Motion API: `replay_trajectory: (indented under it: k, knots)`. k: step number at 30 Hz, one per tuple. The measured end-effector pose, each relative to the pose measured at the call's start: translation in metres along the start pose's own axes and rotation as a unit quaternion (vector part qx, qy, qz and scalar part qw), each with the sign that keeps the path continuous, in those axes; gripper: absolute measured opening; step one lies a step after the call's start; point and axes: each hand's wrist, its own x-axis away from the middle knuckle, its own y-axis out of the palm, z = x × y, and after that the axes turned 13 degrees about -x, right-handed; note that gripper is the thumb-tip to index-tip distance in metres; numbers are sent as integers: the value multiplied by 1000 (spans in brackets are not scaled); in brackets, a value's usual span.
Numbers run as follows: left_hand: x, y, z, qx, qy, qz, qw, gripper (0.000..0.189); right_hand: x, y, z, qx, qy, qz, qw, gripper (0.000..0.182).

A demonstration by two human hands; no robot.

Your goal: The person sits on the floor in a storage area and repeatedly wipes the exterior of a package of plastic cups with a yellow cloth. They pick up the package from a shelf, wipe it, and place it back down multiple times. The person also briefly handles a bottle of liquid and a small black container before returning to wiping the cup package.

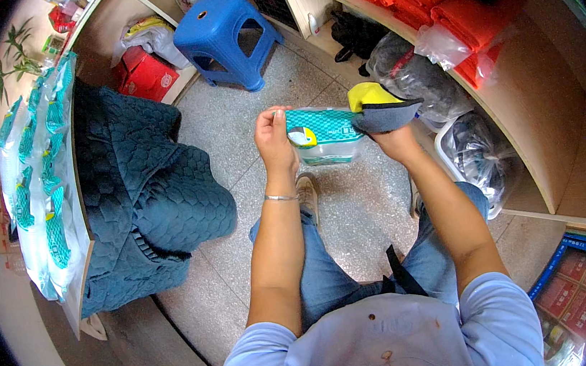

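Above the floor between my knees, my left hand [275,133] grips the left end of a teal-and-white plastic-wrapped tissue pack [325,133]. Its thumb lies on top and a bracelet circles the wrist. My right hand [395,139] is at the pack's other end, holding a yellow and grey cloth [385,110] with dark edging. The cloth covers most of the fingers and overlaps the pack's right corner. Whether the right fingers also grip the pack is hidden.
Similar packs [43,179] are stacked on a tabletop at left, over a dark teal quilted cloth [154,199]. A blue plastic stool [224,33] stands ahead. Along the right, a curved wooden shelf [530,123] holds folded red bags [424,5], with a white bin [443,147] of plastic bags below.
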Motion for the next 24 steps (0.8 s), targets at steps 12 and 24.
replay_trajectory:
  k: [12, 24]
  knots:
    - [27, 28, 6, -498, 205, -227, 812, 17, 10, 11, 29, 50, -83, -31, 995, 31]
    - [5, 0, 6, -102, 77, -6, 992, 10, 1, -2, 21, -105, 48, -1, 993, 36]
